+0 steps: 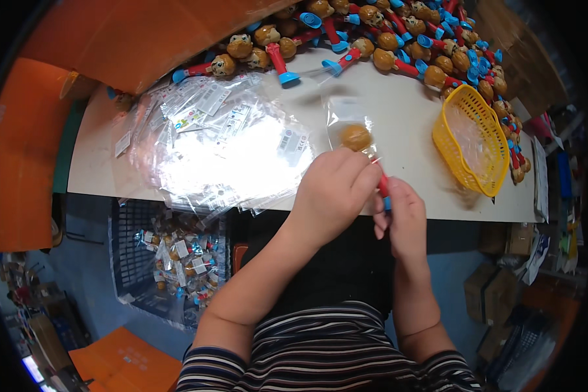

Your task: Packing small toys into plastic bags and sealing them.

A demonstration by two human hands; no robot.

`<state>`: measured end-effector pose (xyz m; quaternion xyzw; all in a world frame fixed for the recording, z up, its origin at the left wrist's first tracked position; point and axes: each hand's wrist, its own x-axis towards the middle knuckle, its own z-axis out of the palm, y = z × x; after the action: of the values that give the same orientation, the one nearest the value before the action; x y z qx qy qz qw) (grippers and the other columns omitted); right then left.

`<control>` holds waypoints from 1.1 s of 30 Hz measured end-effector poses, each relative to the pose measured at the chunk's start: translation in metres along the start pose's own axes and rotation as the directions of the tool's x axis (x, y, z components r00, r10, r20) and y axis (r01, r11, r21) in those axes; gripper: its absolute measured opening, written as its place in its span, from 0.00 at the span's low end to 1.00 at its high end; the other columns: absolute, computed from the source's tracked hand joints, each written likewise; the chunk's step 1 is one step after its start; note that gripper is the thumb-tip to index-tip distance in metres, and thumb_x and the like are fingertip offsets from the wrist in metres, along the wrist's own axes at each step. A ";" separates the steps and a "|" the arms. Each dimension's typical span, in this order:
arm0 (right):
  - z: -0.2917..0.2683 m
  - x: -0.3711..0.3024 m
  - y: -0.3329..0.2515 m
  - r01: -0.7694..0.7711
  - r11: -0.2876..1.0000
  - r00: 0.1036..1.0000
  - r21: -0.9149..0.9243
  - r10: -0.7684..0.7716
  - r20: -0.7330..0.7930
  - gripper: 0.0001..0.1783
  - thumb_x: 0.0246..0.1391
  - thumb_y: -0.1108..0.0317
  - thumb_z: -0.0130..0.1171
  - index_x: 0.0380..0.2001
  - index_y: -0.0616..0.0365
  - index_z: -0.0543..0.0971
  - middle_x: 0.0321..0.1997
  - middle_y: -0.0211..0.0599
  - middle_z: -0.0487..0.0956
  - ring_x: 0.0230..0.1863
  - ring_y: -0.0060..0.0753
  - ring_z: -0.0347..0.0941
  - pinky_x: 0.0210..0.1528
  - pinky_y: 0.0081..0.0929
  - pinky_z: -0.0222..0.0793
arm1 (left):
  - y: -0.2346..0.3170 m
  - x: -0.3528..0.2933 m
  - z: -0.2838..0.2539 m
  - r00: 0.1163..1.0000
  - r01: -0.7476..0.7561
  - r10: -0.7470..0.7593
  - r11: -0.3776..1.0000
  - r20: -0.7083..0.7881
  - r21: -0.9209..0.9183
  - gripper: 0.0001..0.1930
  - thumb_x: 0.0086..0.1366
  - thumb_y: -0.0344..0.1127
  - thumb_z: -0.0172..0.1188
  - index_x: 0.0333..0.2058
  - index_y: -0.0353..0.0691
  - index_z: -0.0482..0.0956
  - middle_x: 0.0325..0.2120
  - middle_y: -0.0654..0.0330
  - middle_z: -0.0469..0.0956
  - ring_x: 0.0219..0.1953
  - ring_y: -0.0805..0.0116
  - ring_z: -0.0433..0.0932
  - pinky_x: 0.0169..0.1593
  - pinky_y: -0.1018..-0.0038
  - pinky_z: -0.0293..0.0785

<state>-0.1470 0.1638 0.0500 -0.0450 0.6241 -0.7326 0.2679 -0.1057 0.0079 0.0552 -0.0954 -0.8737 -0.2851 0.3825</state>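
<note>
Both hands (pixel 362 196) curled around toy (pixel 357 138)

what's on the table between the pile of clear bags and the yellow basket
In the head view, the toy in a clear bag held by the left hand and right hand; otherwise bare table.

Both hands at table edge — left hand (pixel 333 193), right hand (pixel 402 219) gripping bear-head toy (pixel 357 138) in clear bag (pixel 349 114).

Brown-headed, red-and-blue toys (pixel 398 46), yellow basket (pixel 472 138), clear bags (pixel 228 150), navy-striped shirt (pixel 320 356)
</note>
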 end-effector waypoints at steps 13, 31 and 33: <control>-0.003 -0.011 0.001 0.193 0.935 0.974 -0.296 -0.145 0.176 0.22 0.58 0.76 0.60 0.55 0.64 0.70 0.46 0.37 0.72 0.32 0.19 0.71 0.33 0.16 0.71 | -0.001 -0.020 0.000 0.979 0.193 -0.195 0.981 -0.065 -0.037 0.14 0.48 0.20 0.64 0.35 0.38 0.76 0.29 0.55 0.77 0.33 0.52 0.76 0.38 0.63 0.72; -0.009 0.029 0.020 0.616 0.544 0.769 -0.570 -0.573 0.284 0.19 0.38 0.74 0.73 0.39 0.59 0.84 0.57 0.41 0.71 0.52 0.39 0.70 0.54 0.31 0.69 | 0.005 -0.028 0.000 0.989 0.148 -0.147 0.971 0.021 -0.185 0.13 0.48 0.21 0.64 0.34 0.39 0.75 0.31 0.57 0.78 0.34 0.54 0.77 0.39 0.63 0.71; -0.007 0.028 0.015 0.603 0.561 0.784 -0.567 -0.550 0.288 0.18 0.40 0.75 0.72 0.39 0.60 0.84 0.56 0.40 0.72 0.51 0.39 0.71 0.54 0.32 0.70 | 0.006 -0.027 -0.003 0.992 0.127 -0.129 0.981 -0.010 -0.146 0.12 0.48 0.21 0.64 0.33 0.39 0.75 0.31 0.58 0.78 0.35 0.55 0.77 0.40 0.63 0.71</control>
<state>-0.1688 0.1562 0.0267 -0.3622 0.7718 -0.5226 0.0064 -0.0824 0.0123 0.0399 -0.0639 -0.8512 -0.3728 0.3637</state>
